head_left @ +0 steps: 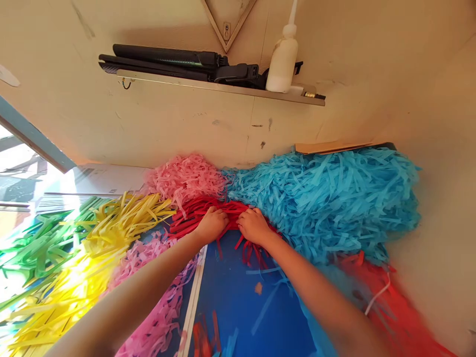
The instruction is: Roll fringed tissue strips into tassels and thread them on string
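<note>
My left hand (212,224) and my right hand (254,225) lie a short way apart on a bunch of red paper strips (189,216), the fingers of both curled down into it. Loose red ends hang beneath my right hand over the blue tabletop (238,297). Directly behind the bunch is a heap of pink paper strips (189,178). A large heap of light blue strips (334,198) rises to the right, close to my right hand. My fingertips are partly hidden among the red strips.
Yellow strips (130,220), green strips (40,243) and pinkish-purple strips (156,302) spread across the left. More red strips (394,302) lie at right, with a white cord (377,295). Overhead, a wall shelf (186,83) bears a nozzle bottle (281,64) and black gear (167,54).
</note>
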Demonstrator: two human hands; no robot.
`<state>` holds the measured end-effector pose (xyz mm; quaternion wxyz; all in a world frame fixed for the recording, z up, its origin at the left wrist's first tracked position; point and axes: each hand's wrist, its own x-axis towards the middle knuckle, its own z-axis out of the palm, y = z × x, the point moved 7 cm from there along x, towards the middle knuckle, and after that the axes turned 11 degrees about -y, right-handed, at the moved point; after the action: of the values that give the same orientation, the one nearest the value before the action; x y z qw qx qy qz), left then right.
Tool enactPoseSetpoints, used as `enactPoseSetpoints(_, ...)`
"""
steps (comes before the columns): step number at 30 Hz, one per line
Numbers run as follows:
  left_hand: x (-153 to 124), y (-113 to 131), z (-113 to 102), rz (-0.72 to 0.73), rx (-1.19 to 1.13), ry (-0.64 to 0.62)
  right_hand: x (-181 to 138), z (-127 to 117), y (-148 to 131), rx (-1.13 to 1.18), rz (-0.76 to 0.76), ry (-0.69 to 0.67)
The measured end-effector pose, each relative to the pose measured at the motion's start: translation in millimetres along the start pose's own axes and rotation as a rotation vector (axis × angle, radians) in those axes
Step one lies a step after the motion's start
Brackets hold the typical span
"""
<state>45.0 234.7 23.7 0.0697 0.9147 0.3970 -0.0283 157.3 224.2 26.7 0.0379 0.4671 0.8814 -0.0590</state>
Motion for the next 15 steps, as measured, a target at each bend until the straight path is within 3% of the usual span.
enactPoseSetpoints(6, 14, -19, 2, -0.016, -0.145, -0.06, -14, -10, 0, 0.06, 0.037, 0.074)
enactPoseSetpoints(11, 30, -41, -2, -0.078, -0.219, -0.212, -23, -5, -45, 0.07, -0.03, 0.075)
enactPoseSetpoints(15, 37, -46, -25, -0.199, -0.156, -0.134, -9, 10, -67, 0.018, 0.15, -0.001)
